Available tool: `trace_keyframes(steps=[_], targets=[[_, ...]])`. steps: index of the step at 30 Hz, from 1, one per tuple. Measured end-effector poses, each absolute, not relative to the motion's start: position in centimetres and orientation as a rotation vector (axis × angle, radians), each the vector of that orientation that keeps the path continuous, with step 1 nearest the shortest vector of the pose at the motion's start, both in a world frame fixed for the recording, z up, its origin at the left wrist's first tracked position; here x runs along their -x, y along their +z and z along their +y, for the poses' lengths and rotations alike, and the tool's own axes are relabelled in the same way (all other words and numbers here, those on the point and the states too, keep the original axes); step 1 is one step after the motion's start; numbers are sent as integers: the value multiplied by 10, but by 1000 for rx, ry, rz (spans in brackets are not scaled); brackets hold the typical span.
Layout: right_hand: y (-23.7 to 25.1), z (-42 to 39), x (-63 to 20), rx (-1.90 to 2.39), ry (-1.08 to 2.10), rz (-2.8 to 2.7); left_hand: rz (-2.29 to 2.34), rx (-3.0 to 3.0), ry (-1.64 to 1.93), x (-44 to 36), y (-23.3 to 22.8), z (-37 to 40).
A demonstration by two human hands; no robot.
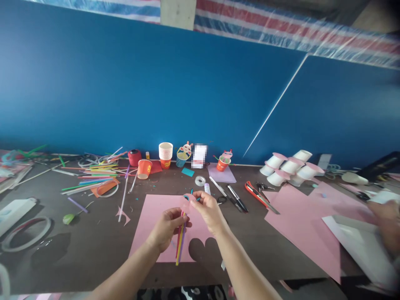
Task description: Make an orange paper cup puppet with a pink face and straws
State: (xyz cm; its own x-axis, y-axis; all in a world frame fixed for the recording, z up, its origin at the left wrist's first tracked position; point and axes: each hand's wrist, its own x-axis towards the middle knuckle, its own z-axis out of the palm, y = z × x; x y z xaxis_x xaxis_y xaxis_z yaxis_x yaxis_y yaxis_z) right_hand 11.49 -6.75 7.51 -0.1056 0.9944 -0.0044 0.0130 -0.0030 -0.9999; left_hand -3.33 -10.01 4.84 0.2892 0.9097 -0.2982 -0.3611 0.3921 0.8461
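Observation:
In the head view my left hand (167,228) is closed around a small bundle of drinking straws (180,241), red, yellow and purple, which point down toward me. At the bundle's top is a small pink paper cutout (187,203) with a bit of blue on it. My right hand (208,210) pinches this cutout at its right edge; whether it is fastened to the straws I cannot tell. Beneath both hands lies a pink paper sheet (146,233), with rounded pieces cut from its lower right edge.
Left lies a pile of loose straws (100,175). Along the back stand stacked paper cups (166,152) and two decorated cups (182,159). An orange utility knife (258,195), pens (236,198) and more pink paper (300,216) lie right. Another person's hand (387,221) is blurred at far right.

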Motion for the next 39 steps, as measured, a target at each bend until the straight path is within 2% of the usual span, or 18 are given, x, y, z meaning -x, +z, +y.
trace_keyframes(steps=[9,12,16,27,31,39], targets=[[76,-67,-114,1228,1166,-1439,919,-782,953,32,50,-104],[84,-68,-118,1120,1299,-1392,921,-784,949,32,53,-105],[92,-73,-129,740,1601,-1142,942,-879,970,32,59,-110],[76,-76,-135,537,1659,-1064,1091,-1214,999,23,88,-126],[81,-78,-131,626,1661,-1077,1080,-1150,997,20,88,-127],[91,-82,-123,875,1434,-1379,987,-993,1042,24,79,-123]])
